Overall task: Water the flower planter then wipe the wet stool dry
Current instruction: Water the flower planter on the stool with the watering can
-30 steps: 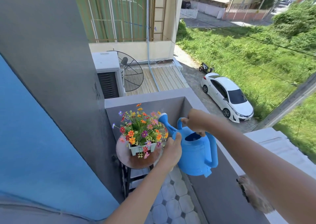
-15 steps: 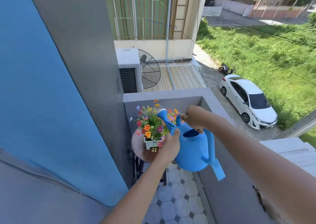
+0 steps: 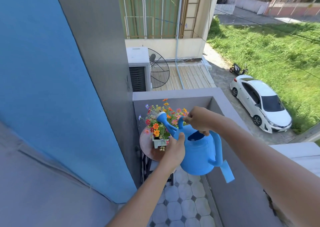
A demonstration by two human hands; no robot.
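Note:
A blue watering can [image 3: 199,155] hangs in the air over the balcony corner, its spout with a white rose head [image 3: 161,116] pointing left over the flowers. My right hand [image 3: 199,121] grips the can's top handle. My left hand [image 3: 174,150] presses against the can's left side near the spout base. The white planter [image 3: 158,142] with orange, red and pink flowers [image 3: 155,124] stands on a round brown stool [image 3: 147,148] in the corner. No water stream is visible.
A grey and blue wall [image 3: 78,88] closes the left side. The grey balcony parapet [image 3: 225,102] runs behind and to the right of the stool. Octagonal floor tiles [image 3: 183,206] lie below. A white car [image 3: 259,102] is parked far below.
The can's spout has risen and moved left over the flowers, and the can tilted further forward. Both hands keep the same hold. The view has shifted right.

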